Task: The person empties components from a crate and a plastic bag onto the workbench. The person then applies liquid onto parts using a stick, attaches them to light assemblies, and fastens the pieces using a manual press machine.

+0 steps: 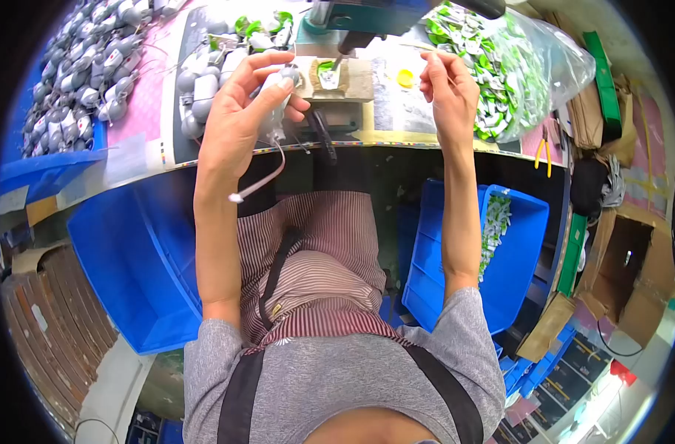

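Note:
My left hand [241, 107] is closed round a small white and grey part [272, 100], from which a pale cable [267, 177] with a white plug hangs below the table edge. To its right, a green and white piece [328, 74] sits in a tan block fixture [356, 80] under a dark machine head [367, 18]. My right hand [450, 92] is raised beside a pile of green and white pieces [485, 89], thumb and index finger pinched together; whatever they may hold is too small to make out.
Many grey and white parts [86, 74] heap at the far left, more [200, 92] beside my left hand. A yellow disc [405, 78] lies near the fixture. Yellow-handled pliers [544, 152] hang at the right edge. Blue bins [130, 259] [518, 259] stand below.

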Demonstrator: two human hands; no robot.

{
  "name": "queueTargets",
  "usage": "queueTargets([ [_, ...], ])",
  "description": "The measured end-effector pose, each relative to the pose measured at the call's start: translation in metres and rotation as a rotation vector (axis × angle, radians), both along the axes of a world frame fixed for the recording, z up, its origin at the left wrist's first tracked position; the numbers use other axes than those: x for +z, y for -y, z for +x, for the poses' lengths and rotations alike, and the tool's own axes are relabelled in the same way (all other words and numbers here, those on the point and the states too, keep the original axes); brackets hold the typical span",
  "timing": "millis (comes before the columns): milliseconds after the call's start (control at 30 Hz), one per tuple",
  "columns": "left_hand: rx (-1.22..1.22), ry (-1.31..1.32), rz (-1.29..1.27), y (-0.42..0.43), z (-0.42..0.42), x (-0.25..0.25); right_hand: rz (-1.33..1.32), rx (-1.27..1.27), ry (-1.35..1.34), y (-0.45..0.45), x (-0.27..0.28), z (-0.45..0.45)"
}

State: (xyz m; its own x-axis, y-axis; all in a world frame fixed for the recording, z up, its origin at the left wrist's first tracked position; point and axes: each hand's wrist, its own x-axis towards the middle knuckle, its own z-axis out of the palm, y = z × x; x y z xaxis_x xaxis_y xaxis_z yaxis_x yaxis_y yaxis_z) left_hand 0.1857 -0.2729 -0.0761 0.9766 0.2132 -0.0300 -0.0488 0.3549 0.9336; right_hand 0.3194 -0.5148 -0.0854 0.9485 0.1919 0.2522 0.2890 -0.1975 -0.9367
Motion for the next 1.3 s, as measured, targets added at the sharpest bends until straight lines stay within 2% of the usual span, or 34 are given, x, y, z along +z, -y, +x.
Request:
queueTargets([
  [100, 0.036, -0.042, -0.065, 0.001, 0.003, -0.003, -0.105, 0.055, -0.167, 0.021, -0.005, 0.018],
  [233, 0.059, -0.073, 0.034, 0.003, 0.006, -0.007, -0.153, -0.076, 0.028, 0.015, -0.031, 0.026],
  [533, 0.338, -0.084, 0.602, 0.029, 0.005, -0.016, -0.479, -0.161, 0.256, 0.013, -0.04, 0.027],
  [633, 0.384, -0.078, 0.655, 0.031, 0.006, -0.018, -0.169, -0.124, 0.15, 0.004, -0.028, 0.023],
  [667, 0.394, -0.086, 0.663, 0.032, 0.006, -0.018, 0.06, -0.042, 0.013, -0.001, -0.021, 0.021],
  [767, 0.405, -0.052, 0.691, 0.035, 0.008, -0.025, 0.358, 0.141, -0.329, -0.018, 0.0, 0.01],
  [833, 0.414, -0.04, 0.708, 0.036, 0.008, -0.027, 0.362, 0.221, -0.406, -0.036, 0.003, -0.002],
  [1100, 0.429, -0.068, 0.622, 0.04, 0.009, -0.021, 0.004, 0.234, -0.128, -0.07, -0.004, -0.019],
  [1200, 0.448, -0.022, 0.716, 0.041, 0.011, -0.022, -0.114, 0.2, 0.055, -0.076, -0.004, -0.024],
  [1267, 0.505, 0.104, 0.883, 0.042, 0.015, -0.025, -0.195, 0.197, 0.25, -0.077, -0.015, -0.021],
  [1300, 0.534, 0.167, 0.968, 0.042, 0.015, -0.026, -0.174, 0.213, 0.201, -0.078, -0.016, -0.019],
])
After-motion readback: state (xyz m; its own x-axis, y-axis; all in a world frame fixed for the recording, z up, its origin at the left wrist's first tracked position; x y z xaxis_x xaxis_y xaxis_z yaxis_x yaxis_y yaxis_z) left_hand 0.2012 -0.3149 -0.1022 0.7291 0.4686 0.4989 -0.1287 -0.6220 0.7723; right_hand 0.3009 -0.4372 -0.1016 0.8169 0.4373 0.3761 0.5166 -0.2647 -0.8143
